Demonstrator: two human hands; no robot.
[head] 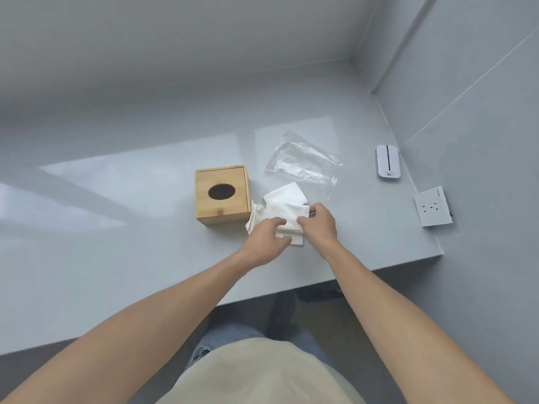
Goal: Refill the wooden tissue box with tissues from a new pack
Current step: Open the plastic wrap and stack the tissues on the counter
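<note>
On the pale grey bench (145, 258) a square wooden tissue box (222, 194) stands upright with its lid on, the dark oval opening in the top facing up and no tissue coming out of it. Just beside the box, at its 4 o'clock, lies a loose heap of white tissues (287, 201), some sheets fanned flat, others crumpled against the lower right corner of the box.

Both hands are on that heap. The left hand (267, 239) lies palm down over the near edge of the tissues, fingers spread and slightly curled, pressing on the sheets rather than closed around them. The right hand (319, 224) has its fingers pinched together on a folded sheet at the right side of the heap, lifting its edge a little off the pile.

At 1 o'clock from the tissues a clear plastic pack wrapper (304, 163) lies flat and empty-looking, near them but apart. Further out at 2 o'clock, by the wall, rests a small white device with a dark stripe (387, 165). At 3 o'clock a white socket plate (433, 206) sits on the wall.
</note>
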